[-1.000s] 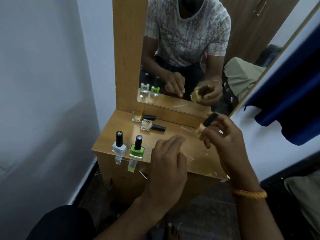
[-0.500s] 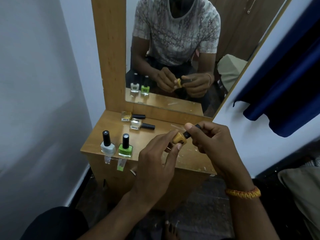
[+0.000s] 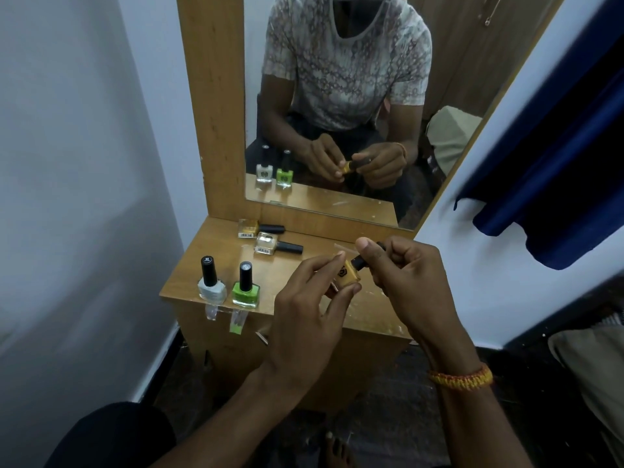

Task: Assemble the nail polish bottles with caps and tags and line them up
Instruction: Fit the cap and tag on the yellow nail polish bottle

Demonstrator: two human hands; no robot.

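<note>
Now both hands are together above the shelf (image 3: 219, 261), versus apart a second ago. Left hand (image 3: 304, 315) pinches the yellow bottle (image 3: 351, 273); right hand (image 3: 405, 275) grips its black cap (image 3: 359, 262). White bottle (image 3: 212, 288) and green bottle (image 3: 245, 292) stand at the front edge, bare shelf right of them.

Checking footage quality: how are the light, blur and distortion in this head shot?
Head view: dim, flat light; wide-angle bending of the mirror frame; the yellow bottle between both hands stays fairly sharp; left wall soft and featureless.
</note>
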